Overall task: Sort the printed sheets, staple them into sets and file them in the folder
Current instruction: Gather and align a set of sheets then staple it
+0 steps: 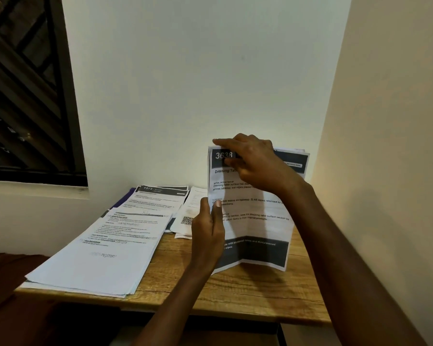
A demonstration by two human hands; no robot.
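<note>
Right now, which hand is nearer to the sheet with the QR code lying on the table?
Left. The left hand grips the left edge of the upright sheets, just right of the QR-code sheet. The right hand is higher and farther right, at their top edge.

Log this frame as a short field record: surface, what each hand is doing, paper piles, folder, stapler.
surface: wooden table in a wall corner
held item: bundle of printed sheets, upright, bottom edge on the table, top sheet headed 3638
left hand: grips the bundle's left edge
right hand: at the bundle's top edge, fingers over the header
near pile: large stack of sheets, lying flat at left
far pile: sheets headed 1573, lying flat
loose sheet: page with QR code
folder: purple edge under the far pile, possibly the folder
stapler: not visible
</note>
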